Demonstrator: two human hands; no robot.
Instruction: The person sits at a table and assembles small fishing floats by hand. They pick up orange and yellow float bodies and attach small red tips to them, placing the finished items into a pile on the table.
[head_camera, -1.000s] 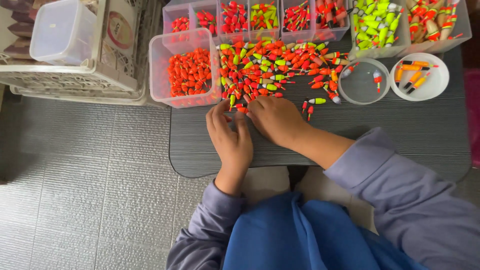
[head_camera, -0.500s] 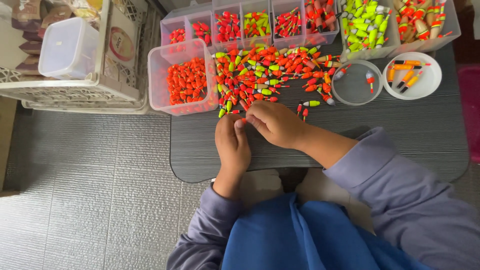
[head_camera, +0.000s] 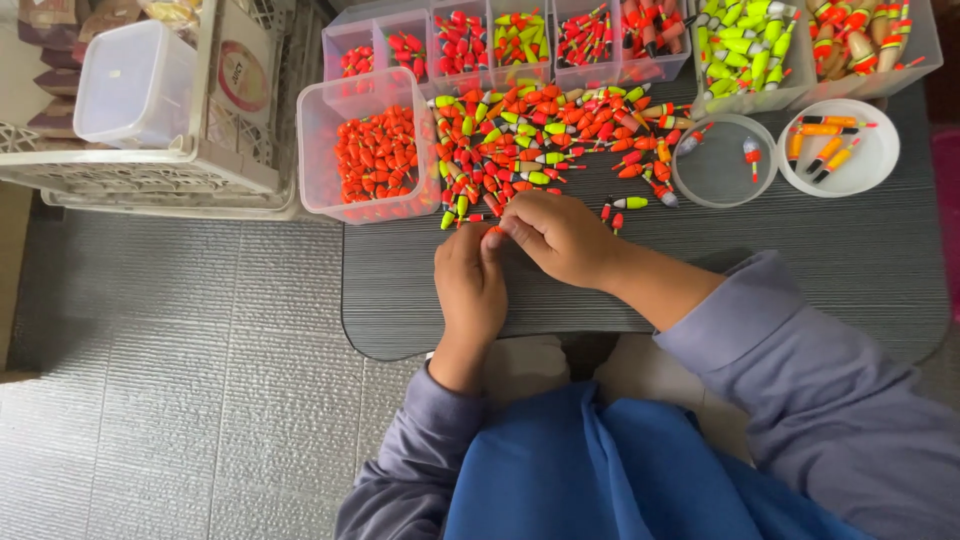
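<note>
My left hand (head_camera: 470, 285) and right hand (head_camera: 560, 235) meet — fingertips pinched together on one orange float (head_camera: 493, 232) — beside the float pile (head_camera: 540, 140) on the grey table (head_camera: 850, 260).

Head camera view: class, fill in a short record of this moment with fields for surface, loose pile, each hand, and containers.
Surface: dark grey ribbed table
Loose pile: small orange, red and yellow-green floats spread on the table
Left hand: fingertips at the pile's near edge, meeting the other hand
Right hand: fingers curled beside the left, pinching a small orange piece
Containers: clear tub of orange floats; two round dishes
</note>
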